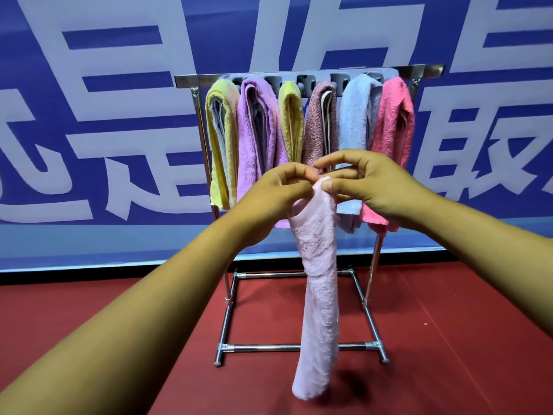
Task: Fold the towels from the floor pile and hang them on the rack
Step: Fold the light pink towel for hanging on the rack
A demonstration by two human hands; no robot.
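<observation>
Both bare forearms reached up and forward from the lower corners of the view, the left from about 8 o'clock, the right from about 4 o'clock, converging near the centre. The left hand [276, 191] was turned back-upward, its fingers curled inward and its thumb and fingertips pinching at the meeting point. The right hand [363, 179] sat just beside it at 3 o'clock, touching it, wrist bent slightly, index finger arched over the top and thumb pressed flat from below in a pinch. The remaining right fingers lay loosely curled behind. Both wrists were held at roughly the same height.
</observation>
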